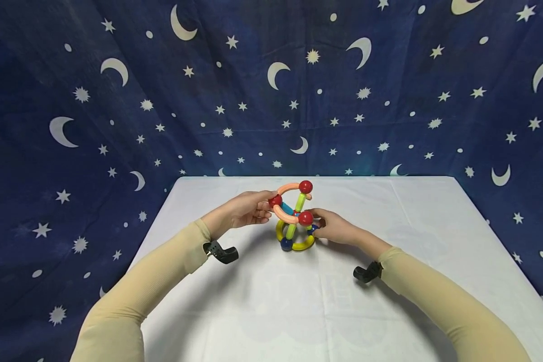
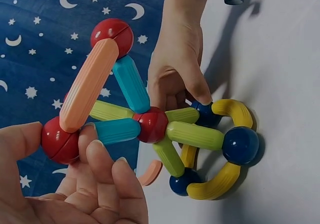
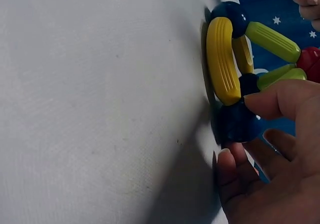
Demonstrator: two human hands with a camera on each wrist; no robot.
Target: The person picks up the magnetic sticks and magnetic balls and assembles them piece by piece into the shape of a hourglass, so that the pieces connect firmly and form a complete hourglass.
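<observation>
A construction of balls and sticks stands on its ring of yellow curved sticks (image 2: 215, 183) and blue balls (image 2: 240, 145). Green sticks (image 2: 195, 135) rise from this base to a central red ball (image 2: 151, 125). Light-blue sticks (image 2: 131, 84) and another green stick run from there toward the upper part, where orange curved sticks (image 1: 285, 215) link red balls (image 1: 305, 218). With thumb and fingers, my left hand (image 1: 251, 208) pinches the left upper red ball (image 2: 59, 140). Low on the right, my right hand (image 1: 337, 227) grips a blue base ball (image 3: 235, 121) between thumb and fingers.
A loose-looking orange piece (image 2: 151, 173) shows behind the construction, partly hidden. All of it stands on a white-covered table (image 1: 326, 311). A dark blue curtain (image 1: 253, 75) with moons and stars hangs behind the table's far edge.
</observation>
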